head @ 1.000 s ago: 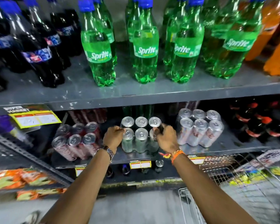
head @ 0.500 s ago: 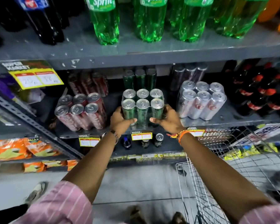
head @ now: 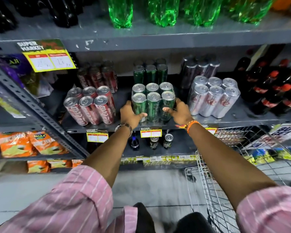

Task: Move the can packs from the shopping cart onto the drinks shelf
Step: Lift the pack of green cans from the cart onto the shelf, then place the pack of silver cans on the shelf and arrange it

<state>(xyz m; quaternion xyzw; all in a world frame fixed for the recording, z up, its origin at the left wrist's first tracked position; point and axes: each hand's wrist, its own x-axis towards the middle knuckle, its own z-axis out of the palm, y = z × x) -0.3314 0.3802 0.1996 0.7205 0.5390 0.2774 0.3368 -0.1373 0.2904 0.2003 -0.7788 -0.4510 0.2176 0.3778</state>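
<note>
— Starting with the biggest thing: the drinks shelf [head: 233,117] runs out to either side of both hands, and the green can pack [head: 152,102] stands on it right between them, close to the front lip.

— How are the hands set?

— The left hand [head: 132,115] is cupped against the pack's left side, thumb across the front low down. The right hand [head: 178,111] is pressed to its right side, thumb pointing inward across the front. Both are partly curled around the pack, clamping it between them rather than closed into fists.

— So what makes this step go well?

— I'd judge the pack is nearly placed. Push it straight back with even pressure from both sides so it lines up with the dark green cans [head: 149,73] behind it, and keep it square so it doesn't nudge its neighbours.

— Which neighbours?

— The red can pack [head: 91,106] sits just beyond the left hand, the silver can pack [head: 213,100] just beyond the right hand; both are close but apart from the green one.

— And the shopping cart [head: 207,185]?

— Below the right forearm. The part of its wire basket I can see holds no packs; the rest is out of view.
</note>
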